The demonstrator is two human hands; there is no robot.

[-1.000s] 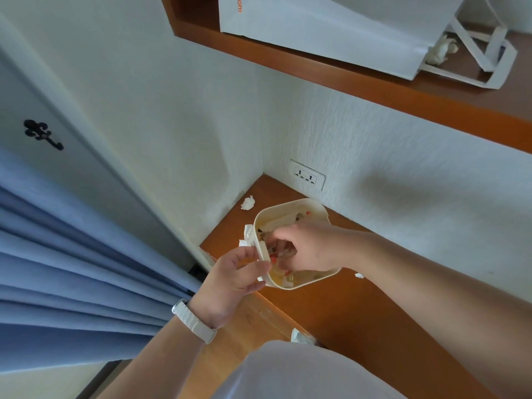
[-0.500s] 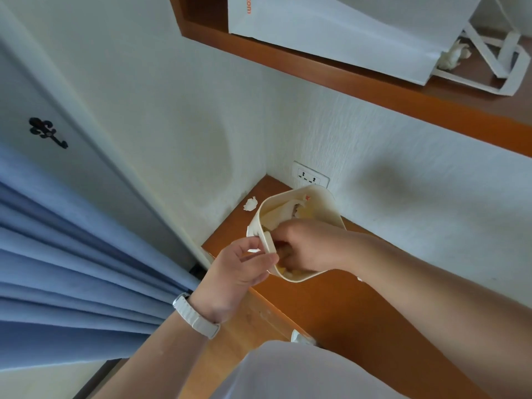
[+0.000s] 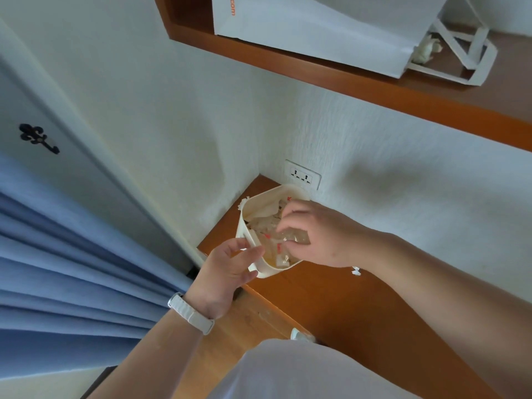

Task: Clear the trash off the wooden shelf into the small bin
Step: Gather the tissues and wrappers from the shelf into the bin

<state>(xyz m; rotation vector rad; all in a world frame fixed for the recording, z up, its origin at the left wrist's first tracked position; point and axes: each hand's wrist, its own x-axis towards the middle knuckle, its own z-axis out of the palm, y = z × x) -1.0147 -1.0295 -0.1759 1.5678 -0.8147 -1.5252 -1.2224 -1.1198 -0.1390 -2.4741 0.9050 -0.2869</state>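
Gripped between thumb and fingers of the left hand (image 3: 227,269) is the near-left rim of the small cream plastic bin (image 3: 260,217), which is held tilted above the lower wooden shelf (image 3: 325,300), its open mouth turned toward the camera. Compared with a second ago, the bin is seen lifted slightly higher and drawn nearer the white wall socket (image 3: 302,177), so that the small white crumpled scrap (image 3: 244,202) in the corner is now almost hidden behind the bin's far-left rim; only a sliver shows. Inside the bin, crumpled white paper and clear plastic wrappers (image 3: 273,243) with red print are piled nearly to the rim.

To the right of the bin's centre, the right hand (image 3: 322,234) is reached over the rim, its fingers bent downward and pinching a crinkled clear wrapper that is already inside the bin. A second ago the fingers were pushed deeper among the contents; now they are raised nearer the top of the pile. It is judged that trash is being packed down or settled rather than fresh pieces picked up.

Just right of the bin, past the right wrist, a small white torn paper scrap (image 3: 356,271) lies on the shelf, apart from both hands. Below the bin, at the shelf's near edge, another white scrap (image 3: 299,335) is partly seen. The shelf is therefore judged not yet cleared: at least these pieces remain to be collected.
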